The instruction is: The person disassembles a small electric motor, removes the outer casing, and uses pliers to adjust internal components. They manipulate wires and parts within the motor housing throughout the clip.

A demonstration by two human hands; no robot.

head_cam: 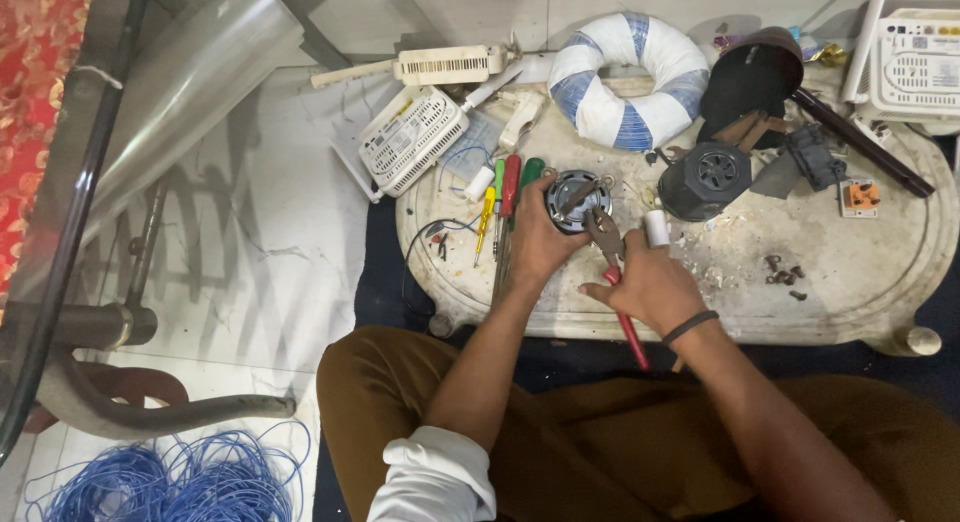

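One person sits at a low oval worktop (850, 282) of pale stone, both bare hands out in front. The left hand (540, 237) cups one round grey motor part (577, 199) near the middle of the worktop, its fingers curled around the left side and the thumb up against the rim. The right hand (650, 282) grips one pair of red-handled pliers (612, 262); its fingers are wrapped tight around the handles, and the metal nose rests on the face of the motor part. One dark band (690, 326) circles the right wrist.

Just left of the left hand lie three screwdrivers (508, 197) side by side: one yellow, one red, one green. One small white cylinder (655, 227) stands just right of the pliers. Further right sits one dark round motor housing (705, 180), and beyond it, at the far edge, one ring wrapped in white and blue cloth (625, 77). Two white vented plastic boxes (412, 137) lie at the far left of the worktop, and a third stands at the far right corner (915, 62). A few small dark screws (782, 272) are scattered right of the hands; their exact number cannot be told. On the floor at near left lies one coil of blue wire (170, 477).
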